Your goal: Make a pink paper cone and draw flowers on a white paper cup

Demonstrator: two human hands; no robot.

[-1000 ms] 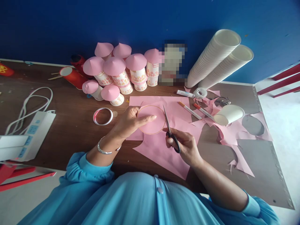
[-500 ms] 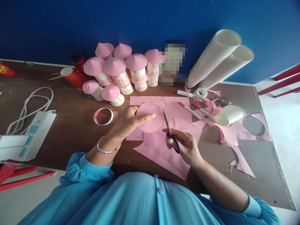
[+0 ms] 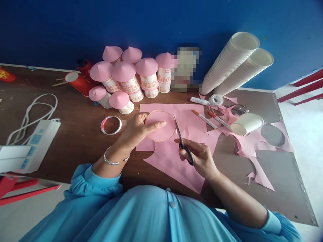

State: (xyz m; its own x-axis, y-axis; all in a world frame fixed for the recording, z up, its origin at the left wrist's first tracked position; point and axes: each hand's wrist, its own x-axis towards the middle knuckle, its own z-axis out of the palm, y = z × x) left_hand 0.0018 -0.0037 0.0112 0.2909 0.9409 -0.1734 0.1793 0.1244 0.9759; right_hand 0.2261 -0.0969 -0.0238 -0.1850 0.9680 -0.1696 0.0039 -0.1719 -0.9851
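Pink paper disc [image 3: 161, 116] edged in orange, held above pink sheets [image 3: 176, 163] on the tabletop [image 3: 131, 171], pinched by the left hand [image 3: 137, 131], thumb flat across its face and fingers mostly hidden behind, with black-handled scissors [image 3: 179, 131] gripped in the curled right hand [image 3: 199, 156], blades just at the disc's right edge.

Craft workspace: a brown table [image 3: 83, 146] against a blue wall [image 3: 88, 27], whether in a home or a classroom cannot be told. Handwork is indicated by pink paper [image 3: 179, 168] and scissors [image 3: 178, 131] at centre, markers [image 3: 204, 119] and tape [image 3: 214, 102] to the right, stacked cups [image 3: 227, 64] far right, and cone-topped towers [image 3: 123, 72] far left of centre.
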